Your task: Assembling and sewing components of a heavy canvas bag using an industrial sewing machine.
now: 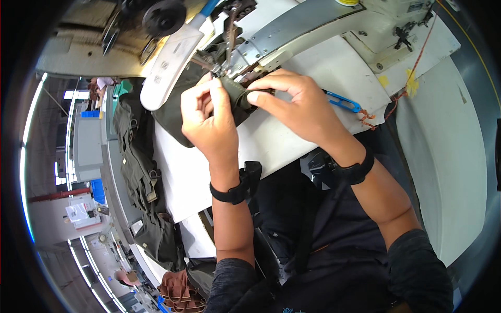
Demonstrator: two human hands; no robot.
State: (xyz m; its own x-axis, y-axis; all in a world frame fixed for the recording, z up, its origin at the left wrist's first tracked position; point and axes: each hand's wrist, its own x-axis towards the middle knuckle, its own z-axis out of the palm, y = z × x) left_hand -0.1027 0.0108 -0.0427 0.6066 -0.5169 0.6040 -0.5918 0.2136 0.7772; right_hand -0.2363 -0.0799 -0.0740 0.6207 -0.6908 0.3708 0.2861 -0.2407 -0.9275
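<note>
Close before the sewing machine [296, 25], the left hand [210, 117] and right hand [300, 101] clamp their grips on olive fabric [234, 91] at the machine's stitching end. Layers held even and grips clear of that end would probably serve best. Farther left of the machine lies more dark cloth [136, 172].

Dark olive fabric [236, 93]; edge folded
</note>
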